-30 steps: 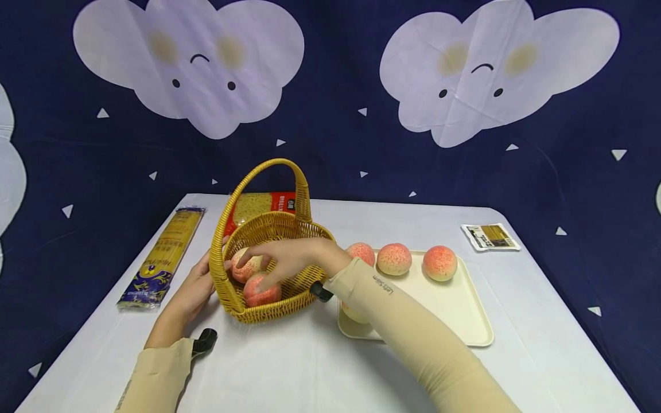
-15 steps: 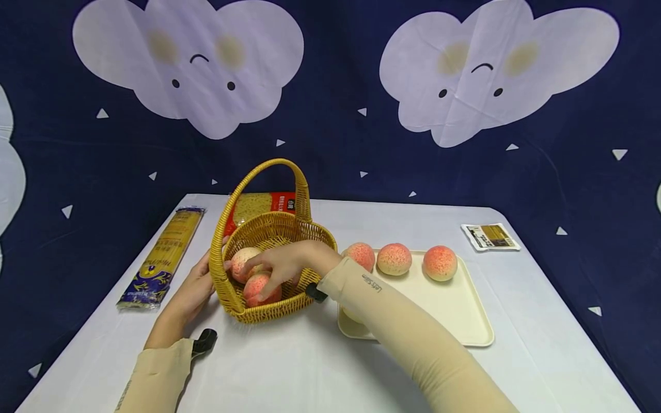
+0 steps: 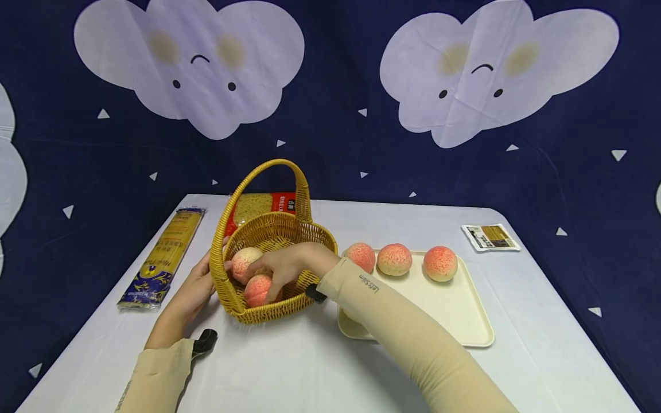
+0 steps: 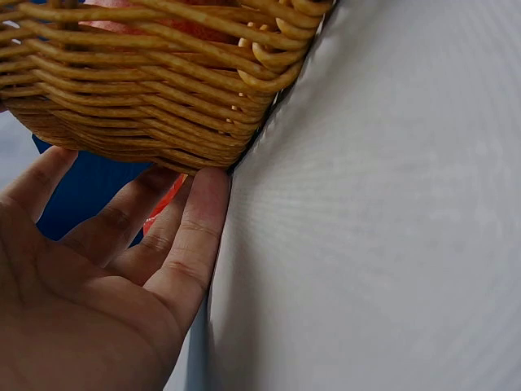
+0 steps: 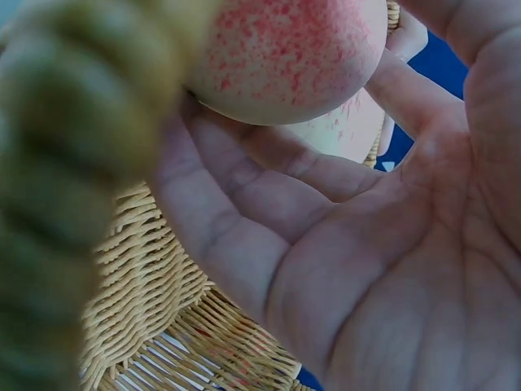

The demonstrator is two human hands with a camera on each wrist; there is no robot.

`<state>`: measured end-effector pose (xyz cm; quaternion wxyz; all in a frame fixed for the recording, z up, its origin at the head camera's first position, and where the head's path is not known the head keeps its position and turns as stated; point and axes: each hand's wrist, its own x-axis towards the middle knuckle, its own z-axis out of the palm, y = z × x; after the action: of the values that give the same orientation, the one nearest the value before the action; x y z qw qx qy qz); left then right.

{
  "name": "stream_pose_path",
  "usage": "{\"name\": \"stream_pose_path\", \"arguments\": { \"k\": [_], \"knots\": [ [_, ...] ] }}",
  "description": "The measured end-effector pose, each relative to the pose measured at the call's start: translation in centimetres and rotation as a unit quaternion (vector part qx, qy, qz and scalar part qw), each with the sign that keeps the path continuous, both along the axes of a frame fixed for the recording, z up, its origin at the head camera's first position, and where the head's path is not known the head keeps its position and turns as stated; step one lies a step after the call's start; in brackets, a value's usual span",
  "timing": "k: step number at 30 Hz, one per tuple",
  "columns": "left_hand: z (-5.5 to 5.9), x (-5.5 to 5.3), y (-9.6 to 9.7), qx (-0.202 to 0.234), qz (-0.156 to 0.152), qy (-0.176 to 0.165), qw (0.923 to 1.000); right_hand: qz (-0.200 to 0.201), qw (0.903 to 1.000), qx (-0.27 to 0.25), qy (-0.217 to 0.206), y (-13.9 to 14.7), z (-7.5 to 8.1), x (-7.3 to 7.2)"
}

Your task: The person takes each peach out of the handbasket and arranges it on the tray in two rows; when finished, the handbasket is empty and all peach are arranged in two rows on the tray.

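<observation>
- White cloth [image 3: 289, 373] is spread across the table, with a dark backdrop [image 3: 330, 132] hung beyond.
- At left, the basket [image 3: 279, 311] is steadied by the left hand [image 3: 193, 291], thumb over the rim, fingers outside.
- Inside, the near peach [image 3: 256, 290] is held by the right hand [image 3: 289, 263], its fingers partly curled; whether its weight is borne cannot be told.
- Probably best cupped lightly, clear of the handle [image 3: 281, 162] and the farther peach [image 3: 244, 261].

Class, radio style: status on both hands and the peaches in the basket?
Left hand holds basket. Right hand grips front peach inside. Possible obstruction: second peach alongside.
</observation>
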<state>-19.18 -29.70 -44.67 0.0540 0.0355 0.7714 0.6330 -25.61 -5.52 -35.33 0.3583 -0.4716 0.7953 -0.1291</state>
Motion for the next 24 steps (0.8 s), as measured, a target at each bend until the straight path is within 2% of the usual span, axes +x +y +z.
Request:
{"name": "stream_pose_path", "arguments": {
  "k": [7, 14, 24],
  "knots": [
    [-0.1, -0.1, 0.0, 0.004, -0.002, -0.010, 0.9999, -0.009, 0.9997, -0.018, 0.016, 0.8, 0.2, -0.3],
    [0.0, -0.1, 0.0, -0.001, 0.003, -0.022, 0.9998, -0.054, 0.9957, -0.057, -0.050, 2.3, 0.9, -0.7],
    [-0.1, -0.1, 0.0, 0.001, 0.001, -0.017, 0.9999, -0.096, 0.9895, -0.100, -0.041, 4.7, 2.1, -1.2]
  ]
}}
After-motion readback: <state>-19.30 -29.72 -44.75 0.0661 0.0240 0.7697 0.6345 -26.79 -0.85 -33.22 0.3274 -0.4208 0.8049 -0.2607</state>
